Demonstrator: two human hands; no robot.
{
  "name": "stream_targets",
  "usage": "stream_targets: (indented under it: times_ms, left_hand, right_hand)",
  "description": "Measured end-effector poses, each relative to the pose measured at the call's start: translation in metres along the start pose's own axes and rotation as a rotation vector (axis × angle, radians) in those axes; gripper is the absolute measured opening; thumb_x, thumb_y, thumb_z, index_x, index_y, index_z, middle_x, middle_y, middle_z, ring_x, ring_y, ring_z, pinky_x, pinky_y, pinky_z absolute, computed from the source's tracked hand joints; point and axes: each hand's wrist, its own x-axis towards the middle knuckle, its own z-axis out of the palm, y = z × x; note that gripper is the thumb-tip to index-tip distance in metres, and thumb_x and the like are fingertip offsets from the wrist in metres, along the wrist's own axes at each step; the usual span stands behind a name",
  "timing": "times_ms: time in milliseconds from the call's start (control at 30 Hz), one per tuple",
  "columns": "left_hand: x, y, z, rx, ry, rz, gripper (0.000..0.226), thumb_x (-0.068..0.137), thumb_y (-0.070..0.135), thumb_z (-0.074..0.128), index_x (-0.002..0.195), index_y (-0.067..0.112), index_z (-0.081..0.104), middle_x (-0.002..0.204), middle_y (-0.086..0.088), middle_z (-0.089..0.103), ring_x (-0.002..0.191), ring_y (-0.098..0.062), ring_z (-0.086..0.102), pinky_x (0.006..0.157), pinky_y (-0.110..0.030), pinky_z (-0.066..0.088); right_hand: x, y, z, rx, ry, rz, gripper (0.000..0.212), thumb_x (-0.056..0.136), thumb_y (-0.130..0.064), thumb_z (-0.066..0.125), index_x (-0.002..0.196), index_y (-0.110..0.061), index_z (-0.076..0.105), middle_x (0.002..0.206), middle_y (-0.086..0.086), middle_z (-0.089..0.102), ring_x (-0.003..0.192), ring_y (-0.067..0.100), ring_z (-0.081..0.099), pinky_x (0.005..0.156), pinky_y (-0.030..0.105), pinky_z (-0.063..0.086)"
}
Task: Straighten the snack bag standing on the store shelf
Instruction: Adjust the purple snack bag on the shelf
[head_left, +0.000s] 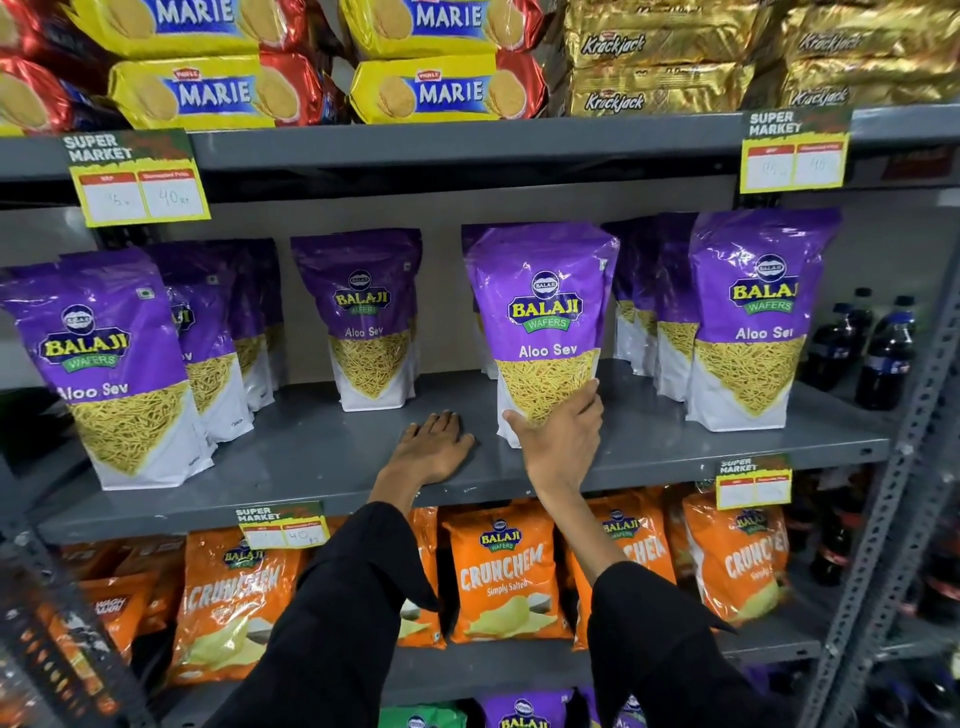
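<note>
A purple and white Balaji Aloo Sev snack bag (543, 312) stands on the grey middle shelf (322, 457), just right of centre, tilted slightly to the left. My right hand (558, 436) grips its lower front, thumb on the left edge and fingers wrapped around the right side. My left hand (434, 441) lies flat, palm down, on the shelf just left of the bag, holding nothing. Both arms wear black sleeves.
More Aloo Sev bags stand on the same shelf: a row at the left (109, 364), one at the back centre (363, 317), several at the right (753, 322). Dark soda bottles (883, 353) stand far right. Orange Crunchem bags (504, 571) fill the shelf below; Marie biscuit packs (447, 88) sit above.
</note>
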Motion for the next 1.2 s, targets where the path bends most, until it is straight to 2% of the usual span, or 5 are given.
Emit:
stream_targets:
  times_ms: [800,933,1033,1100,1200]
  left_hand:
    - [-0.006,0.001,-0.002,-0.019,0.033,0.013,0.068,0.103,0.050,0.020,0.161,0.013,0.015,0.171,-0.006,0.011,0.158,-0.020,0.009,0.126,-0.043,0.007]
    - [-0.020,0.005,-0.008,-0.111,0.107,0.007,0.057,0.103,0.049,0.031,0.147,0.015,0.042,0.156,-0.010,0.043,0.143,-0.029,0.040,0.116,-0.044,0.029]
    - [-0.036,0.002,-0.013,-0.254,0.197,-0.045,0.049,0.102,0.050,0.036,0.141,0.022,0.047,0.145,-0.010,0.056,0.129,-0.036,0.054,0.105,-0.046,0.044]
    - [-0.050,-0.007,-0.014,-0.285,0.253,-0.062,0.052,0.102,0.051,0.035,0.147,0.025,0.043,0.151,-0.007,0.052,0.134,-0.036,0.051,0.108,-0.048,0.041]
    - [-0.071,-0.037,-0.016,-0.286,0.308,-0.099,0.053,0.103,0.051,0.035,0.151,0.027,0.040,0.154,-0.004,0.049,0.138,-0.035,0.049,0.111,-0.048,0.038]
  right_hand:
    - [-0.002,0.008,0.009,-0.072,0.104,-0.063,0.128,0.059,-0.081,0.074,0.151,-0.006,0.025,0.138,0.018,0.049,0.125,0.035,0.055,0.101,0.047,0.050]
    - [-0.006,0.007,0.004,-0.023,0.101,-0.063,0.129,0.062,-0.081,0.071,0.154,-0.005,0.021,0.145,0.018,0.043,0.132,0.034,0.049,0.104,0.047,0.047]
    - [-0.025,0.010,0.001,0.138,0.183,-0.111,0.101,0.076,-0.068,0.072,0.149,-0.013,0.030,0.145,0.010,0.041,0.131,0.026,0.047,0.101,0.042,0.050]
    - [-0.047,0.012,0.001,0.277,0.186,-0.237,0.074,0.087,-0.053,0.070,0.144,-0.018,0.039,0.141,0.003,0.043,0.129,0.020,0.049,0.099,0.036,0.050]
    - [-0.078,-0.001,0.013,0.435,0.050,-0.421,0.045,0.096,-0.035,0.065,0.133,-0.018,0.048,0.130,-0.002,0.050,0.120,0.013,0.054,0.099,0.030,0.051]
